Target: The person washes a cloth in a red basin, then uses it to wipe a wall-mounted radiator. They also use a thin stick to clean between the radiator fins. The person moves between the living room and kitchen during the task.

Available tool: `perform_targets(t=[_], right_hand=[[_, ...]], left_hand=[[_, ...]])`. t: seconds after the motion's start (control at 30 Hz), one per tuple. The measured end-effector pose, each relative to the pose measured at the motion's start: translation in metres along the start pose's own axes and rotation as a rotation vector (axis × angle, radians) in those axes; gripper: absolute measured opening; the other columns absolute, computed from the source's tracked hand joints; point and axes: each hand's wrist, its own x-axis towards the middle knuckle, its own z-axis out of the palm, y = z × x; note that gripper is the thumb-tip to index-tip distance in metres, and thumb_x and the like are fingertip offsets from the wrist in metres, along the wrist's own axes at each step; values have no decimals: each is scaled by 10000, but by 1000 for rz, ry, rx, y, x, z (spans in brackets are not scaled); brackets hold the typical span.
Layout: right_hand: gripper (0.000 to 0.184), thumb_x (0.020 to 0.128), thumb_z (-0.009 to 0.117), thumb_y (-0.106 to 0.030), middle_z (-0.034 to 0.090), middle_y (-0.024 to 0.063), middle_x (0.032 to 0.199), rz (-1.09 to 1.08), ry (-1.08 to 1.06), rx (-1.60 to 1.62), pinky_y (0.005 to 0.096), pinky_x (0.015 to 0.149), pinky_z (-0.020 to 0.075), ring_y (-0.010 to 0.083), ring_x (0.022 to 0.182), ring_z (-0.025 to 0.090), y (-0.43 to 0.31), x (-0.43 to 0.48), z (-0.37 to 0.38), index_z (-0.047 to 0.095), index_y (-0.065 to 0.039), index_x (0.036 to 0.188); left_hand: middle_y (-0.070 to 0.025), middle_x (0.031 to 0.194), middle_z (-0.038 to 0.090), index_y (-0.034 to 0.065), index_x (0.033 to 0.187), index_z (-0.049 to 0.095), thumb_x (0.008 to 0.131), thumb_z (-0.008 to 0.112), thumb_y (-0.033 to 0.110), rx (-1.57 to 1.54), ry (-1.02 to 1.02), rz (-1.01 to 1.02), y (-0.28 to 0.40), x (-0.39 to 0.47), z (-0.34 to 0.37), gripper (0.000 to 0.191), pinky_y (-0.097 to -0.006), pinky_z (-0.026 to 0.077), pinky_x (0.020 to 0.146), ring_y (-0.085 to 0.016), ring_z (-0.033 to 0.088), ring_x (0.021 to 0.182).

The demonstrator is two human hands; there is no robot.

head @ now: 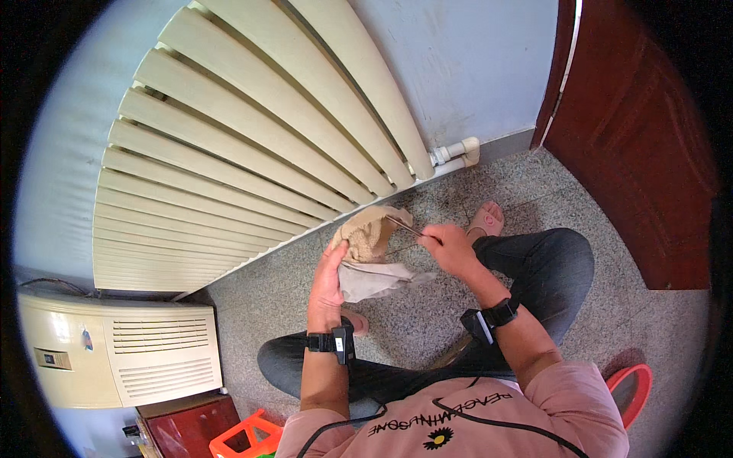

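My left hand (331,275) grips a bunched tan textured cloth (366,236) with its thumb on top. Below the tan cloth hangs a pale grey-white cloth (375,280), also at my left hand. My right hand (449,246) is closed around the handle of a thin metal tool (405,226), whose far end reaches the tan cloth's upper right edge. That tip is partly hidden, and the exact kind of tool cannot be told.
A cream radiator (246,131) lines the wall, with a white pipe elbow (471,150) at its end. A dark red door (635,143) stands right. A cream air-conditioner cabinet (166,355), an orange plastic stool (246,435) and a red round rim (642,395) are lower down.
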Motion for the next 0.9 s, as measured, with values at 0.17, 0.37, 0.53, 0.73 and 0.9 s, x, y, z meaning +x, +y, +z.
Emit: perform_targets(t=[0.17, 0.37, 0.53, 0.73, 0.9], right_hand=[[179, 806, 614, -180, 558, 168, 650, 314, -138, -187, 441, 591, 430, 343, 633, 570, 80, -21, 31, 620, -5, 769], [217, 929, 563, -180, 596, 103, 676, 462, -423, 91, 409, 577, 445, 234, 596, 558, 110, -38, 63, 694, -20, 863], [167, 961, 587, -145, 534, -24, 689, 256, -249, 673, 243, 456, 317, 50, 547, 437, 49, -41, 54, 704, -27, 959], [188, 957, 585, -136, 523, -27, 640, 448, -251, 874, 221, 446, 307, 35, 530, 412, 19, -25, 28, 691, 14, 998], [173, 963, 573, -143, 521, -9, 612, 477, -64, 922, 241, 398, 274, 61, 438, 376, 25, -13, 35, 656, 8, 974]], left_hand=[[-95, 1239, 642, 37, 1298, 568, 940, 623, 301, -162, 104, -77, 7, -7, 12, 447, -374, 503, 958, -227, 627, 1102], [-94, 1366, 552, 67, 1383, 500, 1000, 522, 355, -315, 39, 12, 12, -18, 31, 480, -399, 454, 1033, -243, 543, 1223], [-117, 1360, 562, 56, 1384, 498, 1003, 511, 354, -322, 80, 35, 7, -13, 9, 483, -429, 448, 1044, -283, 552, 1217], [-148, 1329, 583, 33, 1347, 523, 965, 594, 365, -461, -52, -134, -24, -1, -30, 511, -444, 484, 1007, -306, 580, 1186], [-157, 1265, 625, 29, 1326, 534, 967, 585, 335, -433, 9, -340, -68, 27, -39, 475, -467, 505, 968, -319, 624, 1120]])
